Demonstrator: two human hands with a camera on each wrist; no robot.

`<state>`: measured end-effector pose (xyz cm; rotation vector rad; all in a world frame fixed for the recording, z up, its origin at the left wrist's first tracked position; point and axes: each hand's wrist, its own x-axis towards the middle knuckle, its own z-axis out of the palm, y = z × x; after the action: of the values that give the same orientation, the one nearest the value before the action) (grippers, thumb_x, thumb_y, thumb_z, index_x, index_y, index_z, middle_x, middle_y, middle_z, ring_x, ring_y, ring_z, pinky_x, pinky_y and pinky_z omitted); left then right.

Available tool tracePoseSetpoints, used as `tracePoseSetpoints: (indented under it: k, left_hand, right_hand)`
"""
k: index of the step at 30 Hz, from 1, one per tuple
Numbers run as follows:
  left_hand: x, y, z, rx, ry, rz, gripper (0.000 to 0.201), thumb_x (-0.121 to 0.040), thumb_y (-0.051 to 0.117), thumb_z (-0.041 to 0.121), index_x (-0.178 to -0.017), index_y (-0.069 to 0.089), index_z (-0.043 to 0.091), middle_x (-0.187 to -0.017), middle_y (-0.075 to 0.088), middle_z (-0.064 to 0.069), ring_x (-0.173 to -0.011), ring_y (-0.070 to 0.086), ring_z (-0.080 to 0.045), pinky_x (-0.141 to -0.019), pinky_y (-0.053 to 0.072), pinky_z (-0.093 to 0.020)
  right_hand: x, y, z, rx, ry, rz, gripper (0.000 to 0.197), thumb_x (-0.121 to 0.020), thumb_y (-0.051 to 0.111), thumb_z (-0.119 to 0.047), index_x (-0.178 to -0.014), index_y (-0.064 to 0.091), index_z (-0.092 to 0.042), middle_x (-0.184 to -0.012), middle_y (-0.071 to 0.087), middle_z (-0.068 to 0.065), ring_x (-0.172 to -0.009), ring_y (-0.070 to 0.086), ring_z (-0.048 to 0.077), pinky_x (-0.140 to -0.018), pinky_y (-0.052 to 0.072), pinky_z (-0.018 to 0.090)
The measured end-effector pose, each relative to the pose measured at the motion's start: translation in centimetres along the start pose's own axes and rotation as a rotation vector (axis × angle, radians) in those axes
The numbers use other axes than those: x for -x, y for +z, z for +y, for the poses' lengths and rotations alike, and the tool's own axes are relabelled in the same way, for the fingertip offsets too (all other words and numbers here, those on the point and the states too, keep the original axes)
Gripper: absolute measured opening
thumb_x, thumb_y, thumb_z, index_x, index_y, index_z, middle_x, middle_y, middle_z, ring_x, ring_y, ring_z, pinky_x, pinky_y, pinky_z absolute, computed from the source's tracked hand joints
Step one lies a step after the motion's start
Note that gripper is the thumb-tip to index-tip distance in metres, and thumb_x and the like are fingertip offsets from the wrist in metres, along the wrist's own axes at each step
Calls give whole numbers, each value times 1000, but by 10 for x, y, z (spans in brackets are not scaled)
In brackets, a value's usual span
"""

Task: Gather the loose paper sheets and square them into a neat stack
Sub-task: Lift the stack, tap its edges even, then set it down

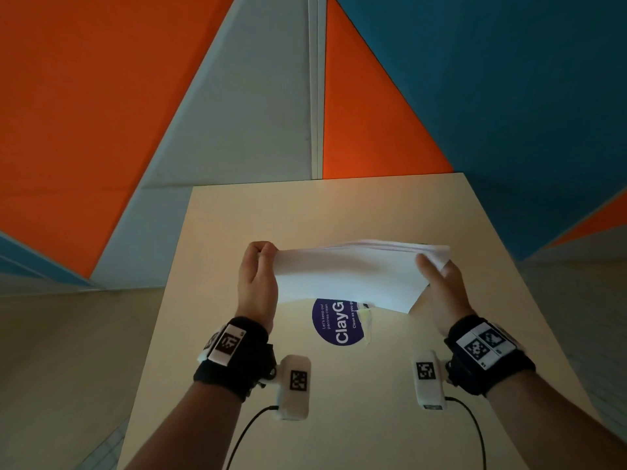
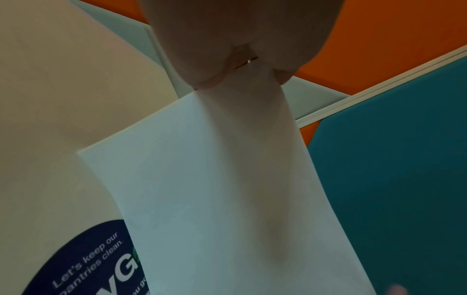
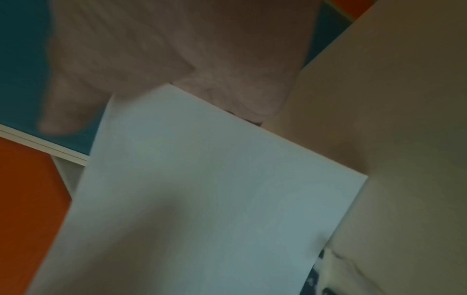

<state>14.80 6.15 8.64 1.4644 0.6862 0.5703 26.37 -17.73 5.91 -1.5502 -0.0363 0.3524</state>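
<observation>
Both hands hold up a pile of white paper sheets over the middle of the desk, not touching it. The left hand pinches the pile's left end with curled fingers, and the right hand grips the right end, thumb on top. Under the pile, a round blue sticker (partly hidden) is stuck on the desk.

round sticker on table, "Let's keep our pantries clean", "ClayG"
</observation>
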Motion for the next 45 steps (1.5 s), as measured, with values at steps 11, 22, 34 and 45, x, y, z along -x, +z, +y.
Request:
tracePoseSetpoints:
  k: [11,22,34,45]
  left_hand:
    - [0,5,-4,26,-23,18,19,-93,51,26,-76,50,19,-71,49,7,-72,46,-15,-68,37,-32]
    - [-2,8,-8,27,-13,22,11,-89,56,33,-81,53,26,-86,61,1,-80,55,-13,-76,42,-27]
    - [-11,23,16,2,-3,110,41,-94,51,39,-63,35,19,-57,29,5,-53,29,-9,-53,27,-24]
    - [-16,17,6,-9,-86,232,44,-93,49,44,-62,37,17,-56,30,5,-51,29,-10,-53,27,-25]
  right_hand:
    - [1,12,-17,-244,30,109,42,-72,65,-62,-84,62,-21,-88,63,7,-83,61,23,-74,47,36]
    - [-6,17,-17,-141,-10,238,23,-81,51,-36,-70,54,-16,-69,54,-1,-55,55,6,-53,40,25]
    - [-13,32,-26,-147,-24,332,28,-92,49,-39,-71,50,-20,-78,46,-3,-86,46,18,-82,38,31]
    - [-11,3,-6,109,17,-46,84,-58,77,-64,-122,46,-19,-121,59,7,-115,56,26,-97,46,44]
